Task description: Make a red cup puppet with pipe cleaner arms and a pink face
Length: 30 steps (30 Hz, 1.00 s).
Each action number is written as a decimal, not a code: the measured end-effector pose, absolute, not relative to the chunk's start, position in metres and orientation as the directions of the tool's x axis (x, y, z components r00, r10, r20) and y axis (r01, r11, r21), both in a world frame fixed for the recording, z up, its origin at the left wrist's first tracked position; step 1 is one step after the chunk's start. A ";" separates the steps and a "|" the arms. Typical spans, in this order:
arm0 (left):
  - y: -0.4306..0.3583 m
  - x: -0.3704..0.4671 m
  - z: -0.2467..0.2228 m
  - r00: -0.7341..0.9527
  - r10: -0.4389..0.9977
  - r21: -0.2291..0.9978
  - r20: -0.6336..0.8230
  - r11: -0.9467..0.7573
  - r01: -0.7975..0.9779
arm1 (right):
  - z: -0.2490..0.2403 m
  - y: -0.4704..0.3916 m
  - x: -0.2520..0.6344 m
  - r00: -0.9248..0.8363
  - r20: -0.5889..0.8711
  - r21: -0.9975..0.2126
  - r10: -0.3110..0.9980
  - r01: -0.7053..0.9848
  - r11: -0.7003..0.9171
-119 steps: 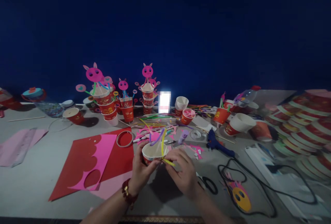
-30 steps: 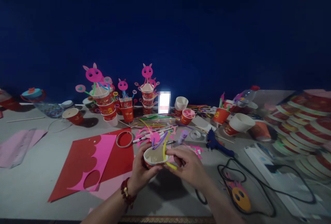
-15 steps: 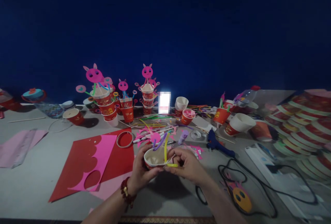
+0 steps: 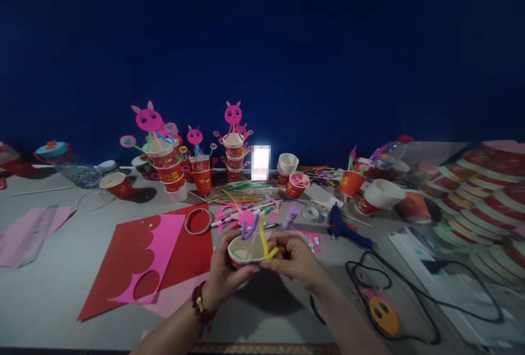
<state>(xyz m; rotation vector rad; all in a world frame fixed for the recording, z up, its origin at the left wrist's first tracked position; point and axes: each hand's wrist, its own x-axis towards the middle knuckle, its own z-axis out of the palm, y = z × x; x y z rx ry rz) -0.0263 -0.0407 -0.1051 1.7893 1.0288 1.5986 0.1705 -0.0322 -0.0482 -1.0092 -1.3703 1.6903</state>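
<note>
A paper cup [image 4: 246, 251] with a white inside is held low over the front middle of the table, its mouth squeezed out of round. My left hand [image 4: 227, 267] wraps round its left side, thumb along the front. On the right, my right hand [image 4: 291, 256] pinches the cup's rim beside a bent yellow pipe cleaner [image 4: 263, 234]. That pipe cleaner stands up from the rim, with its short end pointing right. A curled purple pipe cleaner [image 4: 251, 228] rises at the cup's back edge. My right fingertips hide part of the rim.
Red sheet [image 4: 104, 267] and cut pink paper [image 4: 164, 245] lie left. Behind stand cup figures with pink faces [image 4: 149, 120]. A blue glue gun [image 4: 346, 229], black cable [image 4: 410, 289], orange face piece [image 4: 383, 315] and stacked cups [image 4: 484, 207] are on the right.
The yellow pipe cleaner's upright part has tilted left, and its short end now points up to the right. My right hand has shifted slightly at the rim.
</note>
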 end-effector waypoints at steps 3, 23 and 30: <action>-0.042 -0.026 -0.104 0.019 0.831 0.814 0.556 -0.549 0.188 | -0.049 -0.032 0.171 -0.432 -0.118 -0.983 0.894 -0.076 -0.167; -0.042 -0.023 -0.104 0.012 0.841 0.824 0.540 -0.532 0.193 | -0.051 -0.029 0.173 -0.466 -0.170 -0.968 0.869 -0.086 -0.235; -0.042 -0.022 -0.106 -0.012 0.873 0.857 0.488 -0.477 0.195 | -0.054 -0.032 0.169 -0.371 -0.123 -0.978 0.920 -0.113 -0.177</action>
